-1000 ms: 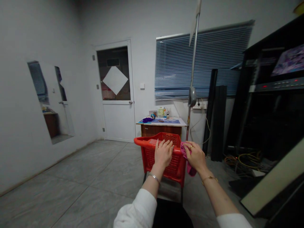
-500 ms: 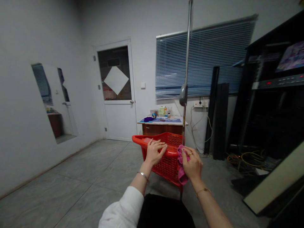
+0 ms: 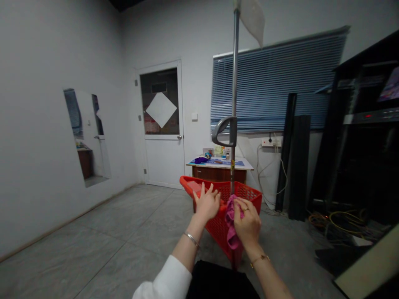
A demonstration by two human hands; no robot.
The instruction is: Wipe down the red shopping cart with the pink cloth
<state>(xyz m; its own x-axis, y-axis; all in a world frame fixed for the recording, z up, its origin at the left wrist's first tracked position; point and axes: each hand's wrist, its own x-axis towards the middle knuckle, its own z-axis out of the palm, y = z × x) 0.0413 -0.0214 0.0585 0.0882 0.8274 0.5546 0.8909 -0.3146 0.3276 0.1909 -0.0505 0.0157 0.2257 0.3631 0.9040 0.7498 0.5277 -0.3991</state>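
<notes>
Pink cloth (image 3: 231,227), crumpled, in right hand (image 3: 248,224)

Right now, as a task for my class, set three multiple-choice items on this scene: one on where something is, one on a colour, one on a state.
1. Where is the pink cloth?
A) On the floor
B) In the right hand
C) Draped over the desk

2. What colour is the plastic basket?
A) Blue
B) White
C) Red

3. What state is the window blind in?
A) Lowered across the window
B) Fully raised
C) Lying on the floor

Answers:
1. B, the cloth is bunched in that hand's fingers.
2. C, its rim and mesh sides are red.
3. A, its slats hang across the window.
</notes>
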